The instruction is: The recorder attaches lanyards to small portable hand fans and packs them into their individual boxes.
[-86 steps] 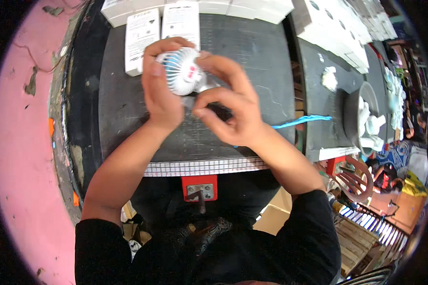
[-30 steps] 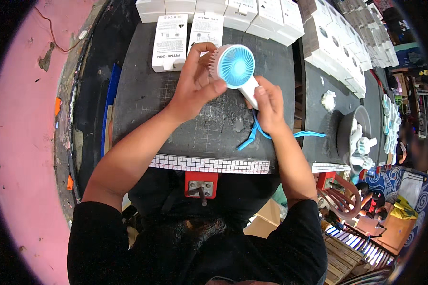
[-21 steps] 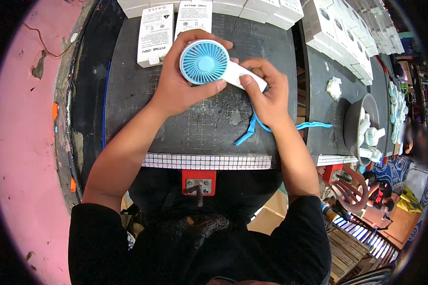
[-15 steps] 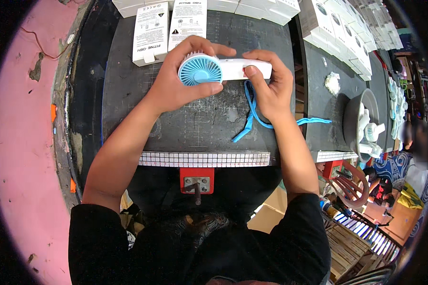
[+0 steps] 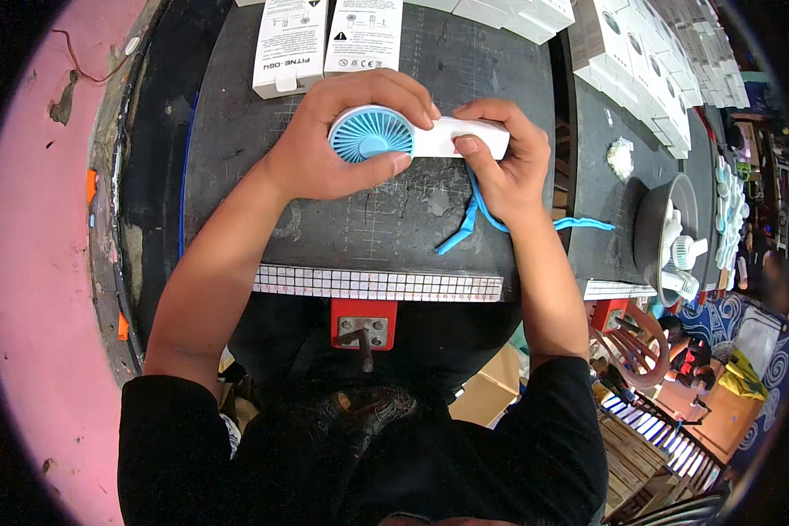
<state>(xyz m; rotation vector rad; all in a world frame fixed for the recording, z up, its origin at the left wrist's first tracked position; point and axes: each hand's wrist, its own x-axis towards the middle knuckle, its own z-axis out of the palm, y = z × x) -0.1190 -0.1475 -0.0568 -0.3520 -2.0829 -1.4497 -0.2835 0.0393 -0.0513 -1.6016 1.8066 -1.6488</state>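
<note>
Between my two hands is a white handheld fan [image 5: 430, 140] with a light-blue grille, lying sideways above the dark table. My left hand [image 5: 333, 131] wraps round the fan's round head, its thumb along the lower rim and its fingers over the top. My right hand [image 5: 502, 158] grips the handle's end, the thumb pressed on its face over a small red spot. A blue strap [image 5: 472, 215] hangs below the right hand onto the table and runs on to the right. Whether the strap joins the fan is hidden.
Two white boxes [image 5: 291, 44] lie beyond my hands, with more boxes behind. Rows of white boxes [image 5: 627, 66] stand far right. A grey basin [image 5: 656, 232] holds several white fans, near a crumpled white wad [image 5: 621, 158]. A gridded ruler strip [image 5: 377, 284] lines the table's front edge.
My left fingers have come down closer over the fan's neck. The right thumb has shifted slightly on the handle. The whole view has moved a little.
</note>
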